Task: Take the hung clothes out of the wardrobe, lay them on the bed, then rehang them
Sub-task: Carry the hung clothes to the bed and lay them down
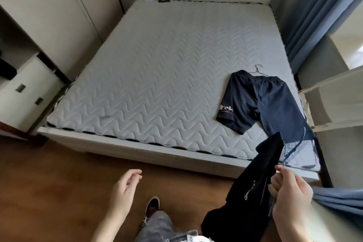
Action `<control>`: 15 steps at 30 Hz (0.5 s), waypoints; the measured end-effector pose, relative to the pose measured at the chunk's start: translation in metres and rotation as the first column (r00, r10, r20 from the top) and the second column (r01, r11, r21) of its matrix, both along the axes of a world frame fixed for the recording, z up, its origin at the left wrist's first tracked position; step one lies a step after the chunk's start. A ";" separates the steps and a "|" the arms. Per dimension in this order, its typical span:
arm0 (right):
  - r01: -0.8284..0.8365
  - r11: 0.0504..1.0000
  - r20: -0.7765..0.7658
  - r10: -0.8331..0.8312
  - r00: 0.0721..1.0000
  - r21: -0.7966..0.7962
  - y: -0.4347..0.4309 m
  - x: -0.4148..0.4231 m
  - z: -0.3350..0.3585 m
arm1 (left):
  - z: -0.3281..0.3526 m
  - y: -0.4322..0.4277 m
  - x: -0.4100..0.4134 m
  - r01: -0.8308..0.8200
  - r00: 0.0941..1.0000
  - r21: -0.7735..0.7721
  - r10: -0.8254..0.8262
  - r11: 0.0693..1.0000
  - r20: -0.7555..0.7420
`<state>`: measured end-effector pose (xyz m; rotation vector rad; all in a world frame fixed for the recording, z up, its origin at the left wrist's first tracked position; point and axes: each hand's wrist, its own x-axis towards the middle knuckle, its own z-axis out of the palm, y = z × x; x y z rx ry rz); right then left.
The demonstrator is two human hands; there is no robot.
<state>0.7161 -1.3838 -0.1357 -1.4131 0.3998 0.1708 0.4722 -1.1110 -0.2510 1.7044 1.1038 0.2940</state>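
Black garment, nearest at the lower right of the frame, hangs from the right hand, whose fingers are pinched shut on its edge; it is not yet on the bed. One navy garment already lies on the mattress at right, on its hanger. Rehanging looks wholly undone. Left hand, lower centre, hangs empty, fingers loosely apart.

The mattress is pale grey cloth, matt, quilted in wavy stitched ridges. The navy shorts are soft matt fabric on a thin wire hanger. The black garment is matt cloth too. The floor is smooth brown wood with a slight sheen.
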 end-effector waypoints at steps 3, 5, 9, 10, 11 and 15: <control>0.014 1.000 0.012 -0.013 1.000 -0.017 0.040 -0.016 -0.005 | -0.004 0.038 -0.024 -0.004 1.000 -0.009 0.004 1.000 0.005; 0.043 0.999 0.018 -0.043 0.999 -0.030 0.069 -0.027 -0.011 | -0.005 0.072 -0.040 0.013 1.000 -0.023 -0.013 1.000 -0.002; 0.147 0.989 0.067 -0.147 0.987 0.009 0.130 -0.038 -0.012 | 0.003 0.149 -0.060 0.070 0.997 0.007 -0.069 0.998 -0.017; 0.171 0.985 0.074 -0.172 0.982 0.020 0.144 -0.039 -0.009 | 0.005 0.168 -0.062 0.087 0.996 0.017 -0.087 0.996 -0.020; 0.192 0.981 0.081 -0.194 0.978 0.030 0.157 -0.039 -0.007 | 0.008 0.187 -0.062 0.112 0.994 0.028 -0.111 0.993 -0.022; 0.247 0.968 0.114 -0.251 0.961 0.049 0.213 -0.031 0.005 | 0.013 0.257 -0.041 0.199 0.980 0.034 -0.198 0.979 -0.014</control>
